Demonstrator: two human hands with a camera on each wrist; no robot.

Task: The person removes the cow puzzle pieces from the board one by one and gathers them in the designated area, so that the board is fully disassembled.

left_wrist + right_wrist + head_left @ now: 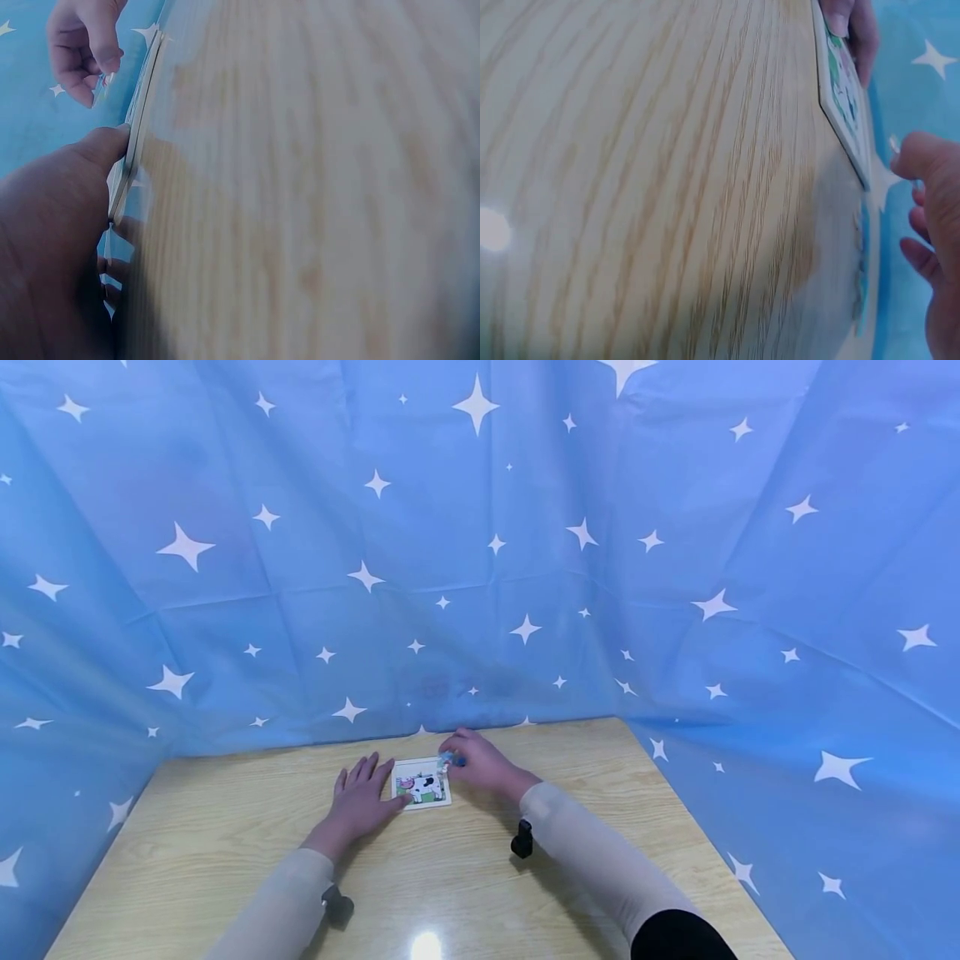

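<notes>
A small white-framed picture puzzle point(422, 787) with a cow on it lies flat on the table. My left hand point(358, 803) rests at its left side with fingers spread; the thumb point(112, 142) presses on the near edge of the frame. At the upper right corner, my right hand point(483, 763) pinches a small puzzle piece point(103, 88) between thumb and fingertips. In the left wrist view this piece is held above the board. A flat light-blue piece point(863, 266) lies on the table beside the frame, below the right hand.
The light wooden table point(225, 827) ends at the back against a blue curtain point(420, 527) with white stars, which also hangs along both sides. A black wrist camera point(522, 840) sits on the right sleeve, another dark one point(338, 907) on the left.
</notes>
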